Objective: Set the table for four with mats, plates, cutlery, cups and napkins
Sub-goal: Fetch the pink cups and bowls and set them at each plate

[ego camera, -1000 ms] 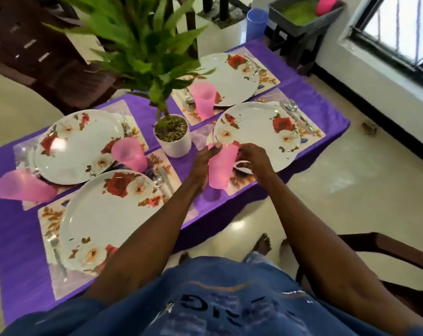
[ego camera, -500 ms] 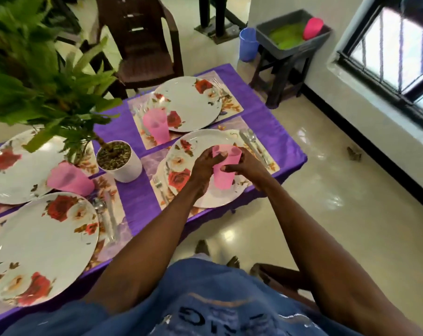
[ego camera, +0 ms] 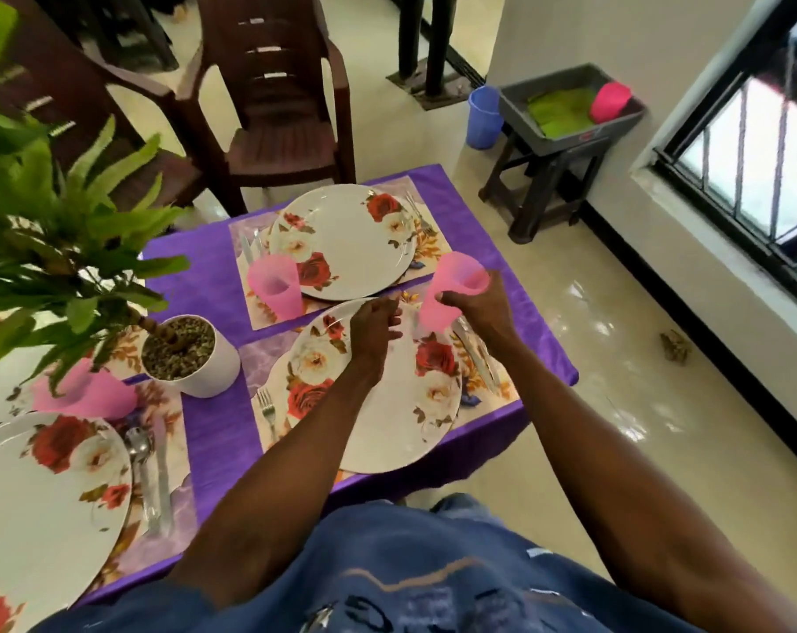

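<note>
My right hand [ego camera: 474, 308] grips the pink cup [ego camera: 451, 290] at the near plate's [ego camera: 387, 422] far right; my left hand's [ego camera: 374, 331] fingers hang loose, empty.

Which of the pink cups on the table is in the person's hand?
The pink cup at the table's right edge, gripped by the right hand. The other pink cups stand free beside their plates.

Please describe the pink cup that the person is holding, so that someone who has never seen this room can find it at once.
On the purple-clothed table, look at the end nearest the barred window, where two floral plates sit on mats. The pink cup is above the corner of the nearer floral plate, gripped by the right hand. Unlike the other pink cups, it is tilted and held rather than standing free.
</note>
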{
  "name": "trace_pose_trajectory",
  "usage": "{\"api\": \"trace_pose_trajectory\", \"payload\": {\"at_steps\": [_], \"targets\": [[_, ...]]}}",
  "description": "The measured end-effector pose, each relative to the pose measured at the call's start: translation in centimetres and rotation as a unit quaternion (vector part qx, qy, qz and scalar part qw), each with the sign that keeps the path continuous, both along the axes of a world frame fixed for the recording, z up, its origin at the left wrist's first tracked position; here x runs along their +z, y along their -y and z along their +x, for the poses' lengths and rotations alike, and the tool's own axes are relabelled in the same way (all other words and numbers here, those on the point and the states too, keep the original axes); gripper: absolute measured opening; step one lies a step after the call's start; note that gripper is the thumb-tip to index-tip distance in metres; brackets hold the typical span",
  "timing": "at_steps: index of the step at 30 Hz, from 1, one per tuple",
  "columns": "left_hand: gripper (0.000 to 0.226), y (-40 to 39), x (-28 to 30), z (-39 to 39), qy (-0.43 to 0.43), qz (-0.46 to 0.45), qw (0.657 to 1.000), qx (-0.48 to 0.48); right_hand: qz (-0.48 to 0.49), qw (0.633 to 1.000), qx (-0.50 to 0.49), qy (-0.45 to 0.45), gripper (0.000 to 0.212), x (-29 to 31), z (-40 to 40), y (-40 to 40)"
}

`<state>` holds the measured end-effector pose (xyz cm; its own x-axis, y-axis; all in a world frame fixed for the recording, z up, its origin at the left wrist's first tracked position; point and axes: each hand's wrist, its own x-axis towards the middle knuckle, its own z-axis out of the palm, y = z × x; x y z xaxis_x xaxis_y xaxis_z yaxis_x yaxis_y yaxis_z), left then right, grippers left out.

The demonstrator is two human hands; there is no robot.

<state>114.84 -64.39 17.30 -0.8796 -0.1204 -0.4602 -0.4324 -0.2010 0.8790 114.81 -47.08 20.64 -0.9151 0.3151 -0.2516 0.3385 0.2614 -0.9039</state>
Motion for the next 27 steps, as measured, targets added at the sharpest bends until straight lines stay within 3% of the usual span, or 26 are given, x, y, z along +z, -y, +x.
{"api": "trace_pose_trajectory", "payload": {"at_steps": [7,15,27], "targets": [[0.014,0.2,-1.1,-0.6,0.019,-0.096,0.995,0.031,0.065,0.997,0.043,-0.025,0.088,-1.4,-5.0,0.4],[0.015,-1.1,-1.1,0.0,0.029,-0.125,0.990,0.065,0.124,0.978,0.164,-0.041,0.090,-3.0,-6.4,1.1],[0.015,-0.1,-1.4,1.7,0.040,-0.121,0.988,0.082,0.155,0.967,0.192,-0.061,0.110,-3.1,-5.7,0.9]]}}
